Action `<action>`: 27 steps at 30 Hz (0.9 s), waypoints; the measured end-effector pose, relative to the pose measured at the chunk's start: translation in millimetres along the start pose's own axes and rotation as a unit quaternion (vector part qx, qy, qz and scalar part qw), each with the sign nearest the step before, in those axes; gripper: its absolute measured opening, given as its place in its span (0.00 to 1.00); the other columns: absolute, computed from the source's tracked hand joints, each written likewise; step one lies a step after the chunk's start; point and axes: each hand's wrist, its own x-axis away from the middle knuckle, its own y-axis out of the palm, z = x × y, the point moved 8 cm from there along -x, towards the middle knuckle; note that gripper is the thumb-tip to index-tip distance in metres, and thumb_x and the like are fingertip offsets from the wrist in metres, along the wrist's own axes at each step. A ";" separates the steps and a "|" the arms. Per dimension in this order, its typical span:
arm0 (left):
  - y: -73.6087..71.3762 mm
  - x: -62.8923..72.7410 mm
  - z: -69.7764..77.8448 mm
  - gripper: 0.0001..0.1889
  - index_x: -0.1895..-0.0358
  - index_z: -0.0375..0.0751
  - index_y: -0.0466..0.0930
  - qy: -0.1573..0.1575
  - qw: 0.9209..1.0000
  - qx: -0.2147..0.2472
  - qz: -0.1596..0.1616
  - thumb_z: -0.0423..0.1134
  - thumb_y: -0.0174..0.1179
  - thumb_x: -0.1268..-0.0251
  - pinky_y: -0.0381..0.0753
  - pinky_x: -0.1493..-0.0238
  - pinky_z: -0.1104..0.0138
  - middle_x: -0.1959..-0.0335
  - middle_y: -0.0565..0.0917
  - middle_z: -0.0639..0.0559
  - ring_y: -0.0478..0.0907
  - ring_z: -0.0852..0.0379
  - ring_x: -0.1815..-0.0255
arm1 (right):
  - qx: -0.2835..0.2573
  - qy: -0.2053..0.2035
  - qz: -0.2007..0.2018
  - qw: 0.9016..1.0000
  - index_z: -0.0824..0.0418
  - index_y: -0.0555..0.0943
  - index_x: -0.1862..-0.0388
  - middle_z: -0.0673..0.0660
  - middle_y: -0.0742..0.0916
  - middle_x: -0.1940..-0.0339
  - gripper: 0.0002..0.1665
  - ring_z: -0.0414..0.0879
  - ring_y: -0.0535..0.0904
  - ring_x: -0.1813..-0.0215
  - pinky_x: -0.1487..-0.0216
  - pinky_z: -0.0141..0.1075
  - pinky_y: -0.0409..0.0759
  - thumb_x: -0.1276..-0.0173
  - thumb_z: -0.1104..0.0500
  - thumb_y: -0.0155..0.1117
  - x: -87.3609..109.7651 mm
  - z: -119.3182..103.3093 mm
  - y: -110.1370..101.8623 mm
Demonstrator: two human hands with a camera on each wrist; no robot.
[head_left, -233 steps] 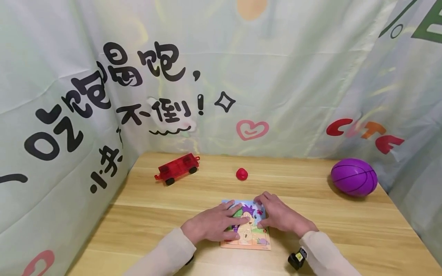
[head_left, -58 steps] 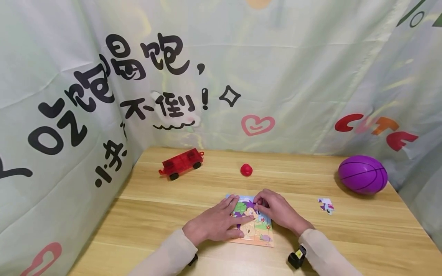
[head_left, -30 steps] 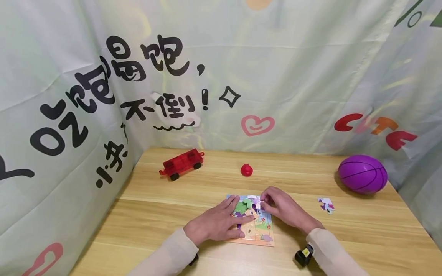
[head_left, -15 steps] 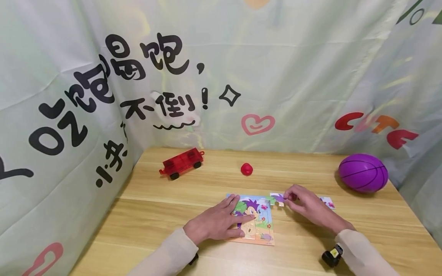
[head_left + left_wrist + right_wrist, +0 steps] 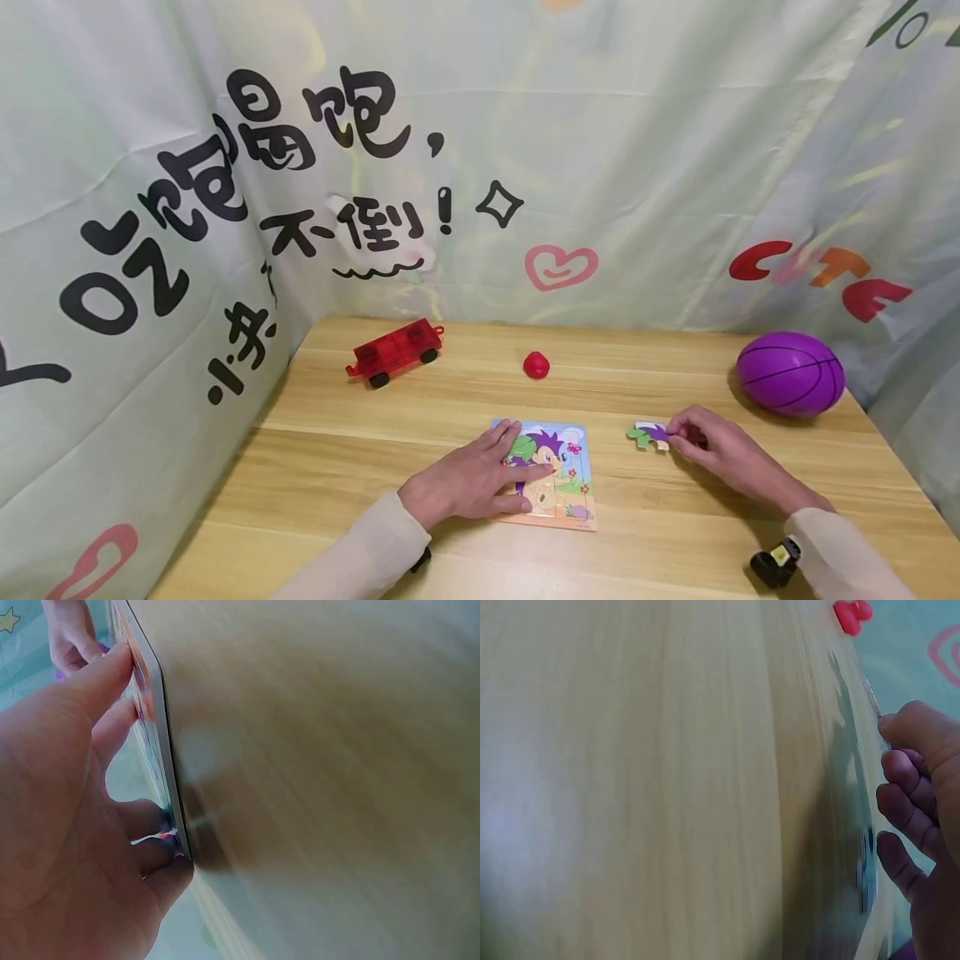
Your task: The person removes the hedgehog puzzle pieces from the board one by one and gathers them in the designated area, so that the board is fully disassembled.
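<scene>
- Nearest, two pale sleeves (image 5: 352,550), with two black wrist devices (image 5: 776,567), the left one mostly hidden.
- One wood-grained worktop (image 5: 315,467) carries everything.
- Two bare hands. The left hand (image 5: 471,483) has its grip spread, fingers apart, resting on the left part of the puzzle board.
- One puzzle board (image 5: 576,473), flat at the near middle, printed with one purple-haired cartoon animal and one pink butterfly; the tiny print along its near edge is too small to read.
- The right hand (image 5: 720,450), well to the right of the board, has its grip pinching one puzzle piece (image 5: 651,433) by its right end; the piece is green, purple and white, and apart from the board.
- Farther off, one red toy wagon (image 5: 396,348) on the left, two black wheels showing.
- One small red rounded thing (image 5: 536,365), far middle.
- One purple ball (image 5: 791,373) with black lines, far right.
- Behind, pale cloth (image 5: 637,167) with one whole pink heart (image 5: 561,273), another cut off at the near left, and one outlined star (image 5: 500,203).
- Writing on it: black "吃饱喝饱," partly lost in a fold, and "不倒!"; "CUTE" in coloured letters on the right. Lower left characters are unclear.
</scene>
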 end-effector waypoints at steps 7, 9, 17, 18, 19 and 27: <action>-0.1 0.7 -0.5 0.32 0.13 0.80 0.55 0.000 1.000 0.000 -0.001 0.68 0.46 0.15 0.50 0.08 0.55 0.09 0.50 0.36 0.43 0.43 0.06 | 0.022 0.002 0.016 1.000 0.55 0.84 0.57 0.40 0.80 0.65 0.13 0.28 0.71 0.64 0.66 0.27 0.73 0.31 0.70 0.76 9.6 18.2 -8.6; -0.3 0.9 -0.6 0.32 0.14 0.81 0.55 -0.001 1.000 0.003 -0.002 0.68 0.46 0.15 0.50 0.08 0.55 0.08 0.50 0.37 0.43 0.43 0.06 | 0.029 -0.004 0.023 0.999 0.54 0.85 0.58 0.39 0.80 0.66 0.14 0.27 0.70 0.64 0.67 0.27 0.72 0.33 0.71 0.77 11.3 20.9 -9.8; -1.7 1.1 -0.6 0.32 0.14 0.81 0.55 -0.004 1.000 0.008 -0.002 0.68 0.47 0.15 0.50 0.08 0.55 0.08 0.49 0.38 0.43 0.43 0.06 | 0.046 -0.009 0.035 0.998 0.54 0.86 0.59 0.37 0.80 0.67 0.16 0.26 0.70 0.65 0.67 0.26 0.72 0.36 0.72 0.79 13.2 25.6 -11.7; -1.7 1.1 -0.6 0.32 0.14 0.81 0.55 -0.004 1.000 0.007 -0.002 0.68 0.47 0.15 0.50 0.08 0.55 0.08 0.49 0.38 0.43 0.43 0.06 | 0.048 -0.007 0.035 0.998 0.54 0.86 0.59 0.38 0.80 0.67 0.15 0.26 0.70 0.65 0.67 0.26 0.72 0.36 0.72 0.79 13.0 25.8 -11.7; -1.6 1.1 -0.6 0.32 0.14 0.80 0.55 -0.004 1.000 0.006 -0.002 0.68 0.47 0.15 0.50 0.08 0.55 0.08 0.49 0.38 0.44 0.43 0.06 | 0.049 -0.006 0.034 0.998 0.54 0.86 0.59 0.38 0.80 0.66 0.15 0.26 0.70 0.65 0.67 0.26 0.72 0.36 0.72 0.79 12.8 25.9 -11.6; -0.4 0.5 -1.0 0.32 0.13 0.80 0.55 -0.002 1.000 0.004 -0.003 0.68 0.46 0.15 0.50 0.08 0.56 0.08 0.50 0.38 0.43 0.44 0.06 | 0.051 0.021 0.040 0.998 0.57 0.88 0.58 0.42 0.82 0.65 0.10 0.27 0.70 0.64 0.67 0.27 0.72 0.33 0.69 0.77 12.0 28.9 -19.7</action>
